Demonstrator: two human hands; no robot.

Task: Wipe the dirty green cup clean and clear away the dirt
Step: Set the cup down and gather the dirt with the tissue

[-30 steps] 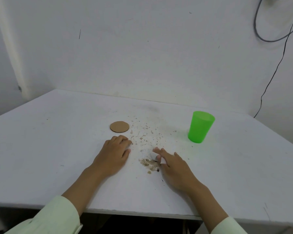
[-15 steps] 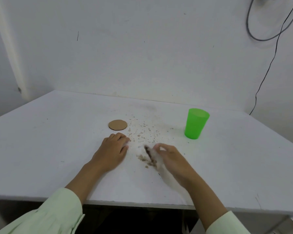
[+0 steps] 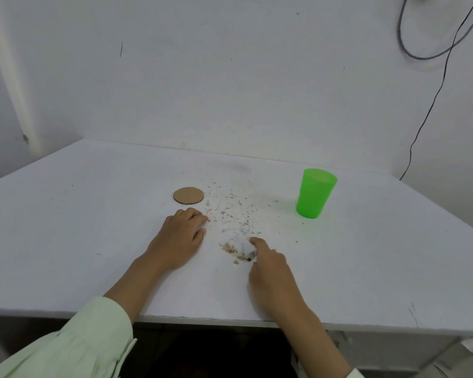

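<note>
Brown card, a round disc (image 3: pixel 188 195), lies at the left of the mess, and your left hand (image 3: pixel 179 239) rests just below it, curled loosely with the knuckles up, holding nothing that you can see, though the palm side is hidden. Sweep carelessly leftward and you could push grit under that hand or under the disc, where it would be missed. Crumbs (image 3: pixel 231 207) are scattered across the table (image 3: pixel 66 214) between the disc and the cup, with a denser heap (image 3: pixel 234 251) gathered nearer you. Your right hand (image 3: pixel 271 271) is bunched around a small white wad (image 3: pixel 243 245), probably tissue, pressed on the table against that heap; the wad is blurred and pale against the white top, so its size and how dirty it is are hard to judge. A wad that small may smear or shed the dirt instead of lifting it, and a fast stroke toward you could flick crumbs over the near edge. Farther right the cup (image 3: pixel 314 197) stands upright, well apart from both hands; its inside is out of sight, so whether it is clean cannot be told. A wide sweep could knock it over.
</note>
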